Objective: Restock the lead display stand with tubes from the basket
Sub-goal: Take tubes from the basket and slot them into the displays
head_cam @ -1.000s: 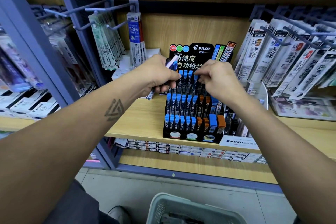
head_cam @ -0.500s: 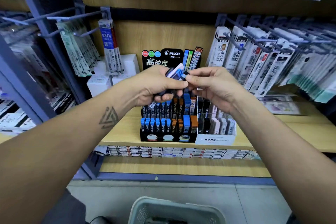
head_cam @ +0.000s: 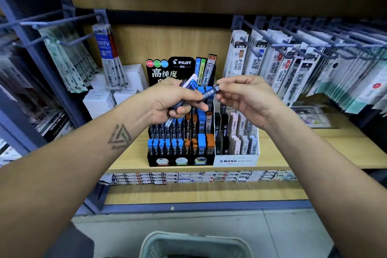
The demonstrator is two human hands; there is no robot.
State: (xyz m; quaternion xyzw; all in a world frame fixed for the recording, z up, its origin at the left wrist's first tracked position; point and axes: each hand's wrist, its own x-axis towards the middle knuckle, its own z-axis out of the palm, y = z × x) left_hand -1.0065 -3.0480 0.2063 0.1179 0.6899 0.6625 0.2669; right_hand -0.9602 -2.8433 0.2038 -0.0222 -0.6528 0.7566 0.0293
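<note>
One tube (head_cam: 210,92) now drawn clear in right hand (head_cam: 244,98) grip; left hand (head_cam: 174,100) around bundle (head_cam: 184,94) (basket (head_cam: 194,244) cropped).

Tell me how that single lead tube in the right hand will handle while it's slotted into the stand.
The tube looks like a thin, hard plastic case, so probably stiff and light. The right hand pinches it by one end only, so it may pivot or slip. The stand has narrow packed rows, so the tube likely needs to go in upright.

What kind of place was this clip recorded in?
Most likely a stationery shop aisle. A tiered Pilot lead display stand sits on a wooden shelf, packaged pen refills hang from pegs, and a plastic basket stands on the floor below.
</note>
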